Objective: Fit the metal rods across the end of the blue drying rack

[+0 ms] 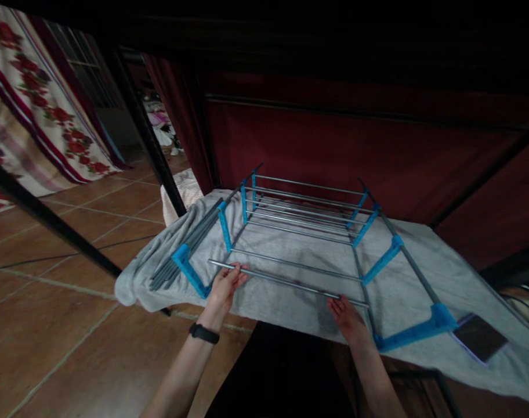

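Note:
A thin metal rod (286,281) lies crosswise in front of me, held level near both ends. My left hand (227,285) pinches it near its left end, thumb and fingers closed around it. Close to the other end, my right hand (346,316) grips the same rod with its fingers. The rod is at the near end of a rack of metal tubes and blue plastic brackets (381,261), which lies on a grey blanket (299,313). Several crossbars (299,226) span the rack's far part. The rod's right tip is near the rack's right lower tube; contact there is unclear.
A bundle of loose grey tubes (199,235) lies left of the rack. At the right, a dark flat device resembling a phone (481,338) rests beside a blue bracket. Black bed-frame posts (145,128) and a low dark beam overhead surround the bed. Tiled floor (73,325) lies left.

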A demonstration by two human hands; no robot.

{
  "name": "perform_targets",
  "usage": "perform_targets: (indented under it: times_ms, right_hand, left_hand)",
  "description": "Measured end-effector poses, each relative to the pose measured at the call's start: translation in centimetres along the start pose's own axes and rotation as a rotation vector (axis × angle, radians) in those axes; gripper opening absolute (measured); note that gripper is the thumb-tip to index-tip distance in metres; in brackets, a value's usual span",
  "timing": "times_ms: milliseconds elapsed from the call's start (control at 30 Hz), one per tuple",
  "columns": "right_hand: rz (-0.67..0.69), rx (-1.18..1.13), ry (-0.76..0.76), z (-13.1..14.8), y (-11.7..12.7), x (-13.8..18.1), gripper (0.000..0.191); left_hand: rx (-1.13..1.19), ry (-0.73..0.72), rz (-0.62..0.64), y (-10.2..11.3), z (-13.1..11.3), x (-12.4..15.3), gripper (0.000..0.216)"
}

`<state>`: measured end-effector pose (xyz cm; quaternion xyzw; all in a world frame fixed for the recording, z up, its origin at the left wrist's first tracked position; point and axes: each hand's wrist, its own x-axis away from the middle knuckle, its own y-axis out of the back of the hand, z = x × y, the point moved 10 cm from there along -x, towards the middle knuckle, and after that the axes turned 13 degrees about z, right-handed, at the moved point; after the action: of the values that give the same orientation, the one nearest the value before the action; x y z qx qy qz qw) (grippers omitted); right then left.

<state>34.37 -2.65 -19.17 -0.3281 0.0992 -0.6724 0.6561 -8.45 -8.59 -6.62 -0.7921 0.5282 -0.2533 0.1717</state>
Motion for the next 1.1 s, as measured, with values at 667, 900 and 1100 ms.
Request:
perform_targets:
  times_ms: [667, 900, 1100]
  right_hand:
    - [0.003, -0.024, 0.08, 0.6, -0.4, 1.2, 0.013]
    - [-0.002, -0.186, 0.04, -0.8, 0.7, 0.1, 0.018]
    - [0.016, -0.242, 0.039, -1.3, 0.5, -0.2, 0.016]
  left_hand:
    - [-0.036, -0.051, 0.043, -1.4, -1.4, -0.3, 0.013]
    - [-0.058, -0.028, 0.086, -2.6, -0.7, -0.2, 0.018]
    - [-0.069, 0.004, 0.135, -3.8, 0.1, -0.2, 0.022]
